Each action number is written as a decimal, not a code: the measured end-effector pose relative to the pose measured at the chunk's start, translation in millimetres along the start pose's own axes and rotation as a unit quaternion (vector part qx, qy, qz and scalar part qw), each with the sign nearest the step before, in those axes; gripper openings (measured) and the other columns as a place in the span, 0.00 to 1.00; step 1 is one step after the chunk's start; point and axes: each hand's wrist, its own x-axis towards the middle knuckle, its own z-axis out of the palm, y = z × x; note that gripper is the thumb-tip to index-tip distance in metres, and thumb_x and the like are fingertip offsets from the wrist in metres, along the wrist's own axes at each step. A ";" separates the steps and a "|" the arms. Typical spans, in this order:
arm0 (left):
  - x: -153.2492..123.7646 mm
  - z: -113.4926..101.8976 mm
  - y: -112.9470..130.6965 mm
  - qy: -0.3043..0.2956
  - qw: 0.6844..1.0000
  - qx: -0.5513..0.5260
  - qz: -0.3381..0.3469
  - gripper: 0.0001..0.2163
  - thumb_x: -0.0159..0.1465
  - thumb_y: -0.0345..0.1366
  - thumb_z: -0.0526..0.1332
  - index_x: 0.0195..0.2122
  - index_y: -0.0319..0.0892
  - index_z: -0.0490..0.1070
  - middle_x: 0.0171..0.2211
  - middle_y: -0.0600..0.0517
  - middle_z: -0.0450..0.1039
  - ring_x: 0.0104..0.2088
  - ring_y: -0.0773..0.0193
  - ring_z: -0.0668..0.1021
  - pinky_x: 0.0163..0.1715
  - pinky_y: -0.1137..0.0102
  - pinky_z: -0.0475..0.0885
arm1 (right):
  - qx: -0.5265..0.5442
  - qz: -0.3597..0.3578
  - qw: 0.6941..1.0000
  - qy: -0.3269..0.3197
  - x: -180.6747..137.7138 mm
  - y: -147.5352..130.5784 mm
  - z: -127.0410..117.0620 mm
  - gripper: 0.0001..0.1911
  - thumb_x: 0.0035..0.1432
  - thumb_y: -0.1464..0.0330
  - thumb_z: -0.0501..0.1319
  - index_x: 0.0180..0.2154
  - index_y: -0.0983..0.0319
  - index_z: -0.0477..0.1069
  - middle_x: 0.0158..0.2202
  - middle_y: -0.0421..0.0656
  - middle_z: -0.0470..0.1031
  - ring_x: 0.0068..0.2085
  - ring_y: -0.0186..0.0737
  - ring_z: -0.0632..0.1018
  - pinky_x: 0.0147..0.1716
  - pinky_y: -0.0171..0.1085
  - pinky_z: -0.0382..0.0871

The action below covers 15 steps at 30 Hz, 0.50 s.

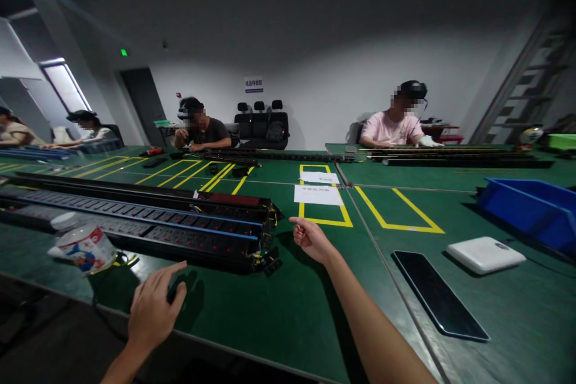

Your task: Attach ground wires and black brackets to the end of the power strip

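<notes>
1. Cup, white with red and blue print, at the near side of the panel assembly; contact between the two unclear. Risk: a leftward sweep of the left hand could tip it. Contents not visible; spill possible only if there is liquid.
2. Panel assembly: flat on the green table, lengthwise across the view, running out at the left edge. Appearance: black, dotted with red in rows, blue strips along its length.
3. Left hand: in front of the assembly, fingers extended and close together, thumb parted from them; nothing seen held. Tabletop contact: cannot tell.
4. Wires, yellow, exposed at the assembly's right end. Risk: a snagging finger could pull one loose.
5. Right hand: just beyond that end, index finger extended toward it, others curled. Cannot tell whether anything is pinched.
6. Dark slab, phone-like, flat, well right of the right hand. Risk: a wide rightward swing could shove it.
</notes>
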 end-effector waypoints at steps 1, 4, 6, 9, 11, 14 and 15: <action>-0.8 0.6 -0.3 0.008 1.000 0.001 0.006 0.19 0.70 0.45 0.52 0.52 0.44 0.77 0.51 0.45 0.81 0.52 0.47 0.80 0.52 0.54 0.69 | -0.006 -0.001 1.000 0.001 -0.2 0.1 0.3 0.18 0.49 0.62 0.78 0.39 0.63 0.78 0.22 0.34 0.68 0.21 0.26 0.65 0.20 0.27 0.56; -3.3 2.4 -2.3 0.023 1.000 -0.003 0.019 0.17 0.70 0.43 0.52 0.52 0.44 0.75 0.52 0.46 0.81 0.52 0.49 0.80 0.51 0.56 0.70 | -0.027 -0.004 1.000 0.008 0.1 1.3 0.7 0.19 0.49 0.62 0.78 0.39 0.63 0.79 0.23 0.34 0.67 0.22 0.26 0.64 0.20 0.28 0.56; -4.5 3.9 -4.7 0.029 0.999 -0.007 0.029 0.15 0.71 0.42 0.53 0.51 0.45 0.75 0.53 0.46 0.80 0.53 0.49 0.80 0.51 0.56 0.70 | -0.046 -0.004 0.999 0.014 1.7 2.8 1.1 0.17 0.49 0.62 0.77 0.38 0.63 0.79 0.23 0.34 0.67 0.23 0.27 0.64 0.20 0.28 0.56; -2.1 5.1 -8.2 0.031 0.998 -0.031 0.044 0.14 0.70 0.43 0.55 0.49 0.46 0.76 0.54 0.46 0.79 0.54 0.48 0.79 0.51 0.56 0.71 | -0.082 -0.002 0.996 0.033 5.7 4.8 3.4 0.15 0.50 0.63 0.76 0.37 0.63 0.79 0.23 0.34 0.66 0.22 0.27 0.64 0.20 0.29 0.55; 5.1 2.7 -7.5 0.023 0.996 -0.076 0.050 0.13 0.69 0.43 0.56 0.48 0.46 0.76 0.54 0.45 0.78 0.53 0.49 0.80 0.51 0.55 0.73 | -0.110 0.000 0.993 0.049 6.4 4.7 6.9 0.13 0.51 0.64 0.75 0.36 0.63 0.79 0.22 0.35 0.67 0.22 0.27 0.64 0.19 0.30 0.53; 26.2 -9.3 3.7 -0.035 0.982 -0.180 0.035 0.14 0.70 0.45 0.57 0.48 0.46 0.76 0.55 0.45 0.75 0.54 0.50 0.79 0.55 0.57 0.73 | -0.157 0.003 0.986 0.059 -2.4 0.8 16.0 0.10 0.53 0.64 0.73 0.34 0.64 0.79 0.21 0.36 0.67 0.20 0.28 0.63 0.18 0.31 0.49; 35.5 -15.6 10.4 -0.073 0.973 -0.215 0.033 0.14 0.70 0.46 0.57 0.48 0.47 0.77 0.55 0.45 0.75 0.53 0.50 0.79 0.52 0.59 0.75 | -0.174 0.003 0.983 0.057 -8.6 -1.2 20.0 0.10 0.54 0.64 0.73 0.33 0.63 0.79 0.20 0.36 0.67 0.20 0.28 0.62 0.18 0.31 0.48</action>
